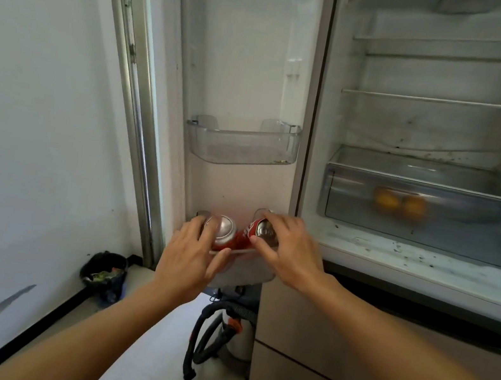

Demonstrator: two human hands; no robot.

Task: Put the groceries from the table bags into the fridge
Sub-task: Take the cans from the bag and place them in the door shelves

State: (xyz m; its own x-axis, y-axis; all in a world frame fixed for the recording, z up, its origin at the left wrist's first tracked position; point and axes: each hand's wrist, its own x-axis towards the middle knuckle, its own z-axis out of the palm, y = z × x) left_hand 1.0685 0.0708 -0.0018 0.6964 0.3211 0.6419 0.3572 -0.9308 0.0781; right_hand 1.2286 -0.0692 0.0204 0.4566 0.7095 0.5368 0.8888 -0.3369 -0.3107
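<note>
My left hand grips the left red aluminium can, my right hand the right red aluminium can, both in the clear lower door bin. I judge them stiff and slick, best held by the sidewalls.

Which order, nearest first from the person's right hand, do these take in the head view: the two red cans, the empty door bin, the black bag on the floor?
1. Right can, gripped by the right hand.
2. Left can, just beside it.
3. Empty door bin, one level above.
4. Black bag, down by the wall.
</note>
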